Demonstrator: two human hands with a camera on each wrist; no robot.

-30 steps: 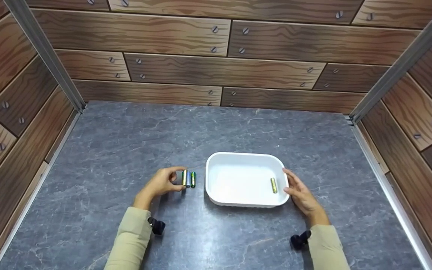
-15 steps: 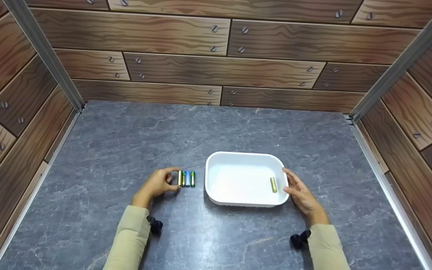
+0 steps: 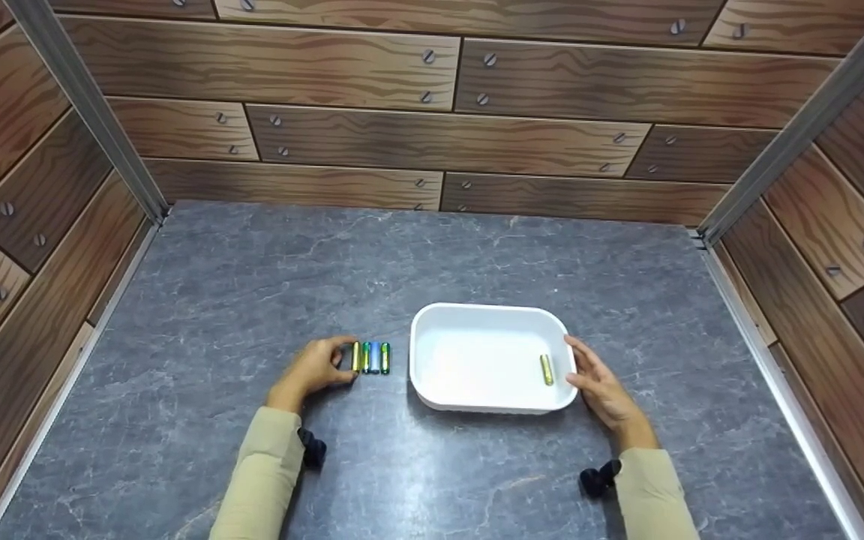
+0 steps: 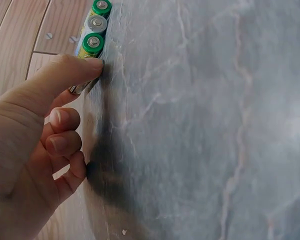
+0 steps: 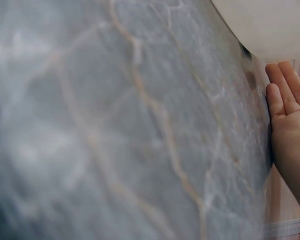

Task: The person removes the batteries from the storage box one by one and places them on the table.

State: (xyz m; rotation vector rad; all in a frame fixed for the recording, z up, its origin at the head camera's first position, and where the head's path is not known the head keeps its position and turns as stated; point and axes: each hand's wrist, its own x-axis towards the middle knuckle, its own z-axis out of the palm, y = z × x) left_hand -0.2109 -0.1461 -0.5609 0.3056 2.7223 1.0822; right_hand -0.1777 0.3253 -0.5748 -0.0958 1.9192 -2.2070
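Observation:
My left hand point(image 3: 317, 365) pinches a gold battery point(image 3: 356, 358) end to end between thumb and fingers, at the left of a short row. Beside it lie a green battery point(image 3: 367, 358), a blue battery point(image 3: 376, 358) and a green-and-gold battery point(image 3: 385, 358). In the left wrist view the thumb point(image 4: 75, 70) covers most of the pinched battery. A white plastic tub point(image 3: 492, 306) stands right of the row with one gold battery point(image 3: 546, 370) inside. My right hand point(image 3: 606, 390) rests against the tub's right side, its fingers point(image 5: 287, 85) fairly straight in the right wrist view.
Grey marbled tabletop point(image 3: 289, 262) lies under everything. Wood-patterned panels point(image 3: 372, 142) close off the back and both sides, with metal rails point(image 3: 94, 124) at the corners. A dark wrist camera point(image 3: 312, 448) sits on each sleeve.
My left hand has moved slightly left with the gold battery, opening a small gap from the green one and uncovering the row. The right hand and tub have stayed in place.

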